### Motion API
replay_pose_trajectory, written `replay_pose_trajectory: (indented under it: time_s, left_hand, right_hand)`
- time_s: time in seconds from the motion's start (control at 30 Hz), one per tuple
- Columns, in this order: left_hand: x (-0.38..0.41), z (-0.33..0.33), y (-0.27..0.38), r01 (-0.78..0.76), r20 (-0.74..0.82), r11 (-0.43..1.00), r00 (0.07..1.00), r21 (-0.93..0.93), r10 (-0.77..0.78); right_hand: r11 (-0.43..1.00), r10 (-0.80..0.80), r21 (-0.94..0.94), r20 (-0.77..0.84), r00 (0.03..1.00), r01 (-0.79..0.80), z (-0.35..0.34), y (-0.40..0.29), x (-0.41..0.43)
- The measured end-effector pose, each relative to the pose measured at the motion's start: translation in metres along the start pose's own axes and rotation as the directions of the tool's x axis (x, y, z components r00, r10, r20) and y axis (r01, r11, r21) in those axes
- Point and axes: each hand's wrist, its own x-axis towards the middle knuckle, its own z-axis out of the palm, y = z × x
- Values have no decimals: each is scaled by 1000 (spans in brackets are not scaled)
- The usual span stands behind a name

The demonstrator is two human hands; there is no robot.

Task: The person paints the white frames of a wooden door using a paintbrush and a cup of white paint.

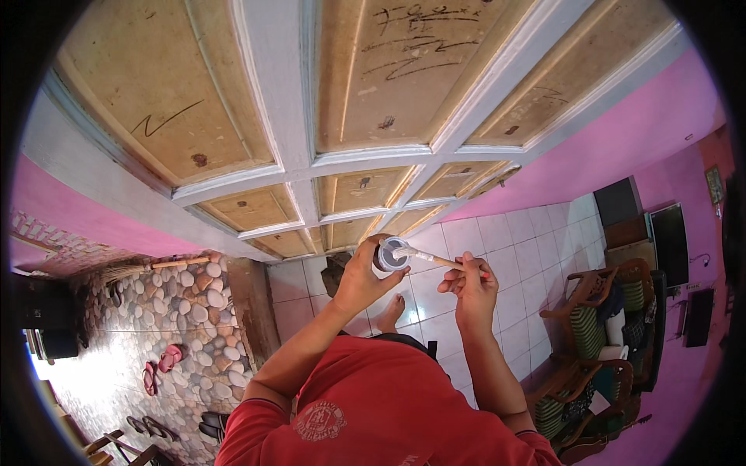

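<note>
My left hand point(366, 278) is wrapped around a small open paint container point(394, 254) with grey paint inside. Between the fingers of my right hand point(471, 286) is the wooden handle of a paintbrush point(434, 258). The brush's pale, paint-coated bristles are at the container's mouth. Beyond both hands stands a panelled wooden door point(300, 175). Its rails and stiles are coated whitish grey, while the recessed panels are bare tan wood with dark scribbles and patches.
Pink walls flank the door. White floor tiles point(513, 250) lie below, and a raised sill point(253, 303) borders a pebble-patterned floor with pink flip-flops point(170, 358) and a broom point(175, 263). Carved wooden chairs point(588, 309) stand at the right, near a guitar point(586, 449).
</note>
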Motion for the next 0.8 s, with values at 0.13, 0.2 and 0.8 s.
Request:
replay_pose_trajectory:
  time_s: [0.13,0.2,0.8]
  left_hand:
    - [2,-1,-4,-5,4,1000,1000,17,4]
    - [3,-1,1,29,-2,1000,1000,-6,-29]
    - [4,3,-22,65,-23,998,998,3,-65]
  right_hand:
    - [998,1,-58,25,1000,0,2,3,-2]
    - [998,-6,-58,45,999,9,2,2,-3]
    - [927,-175,-255,356,918,276,-11,-2,-11]
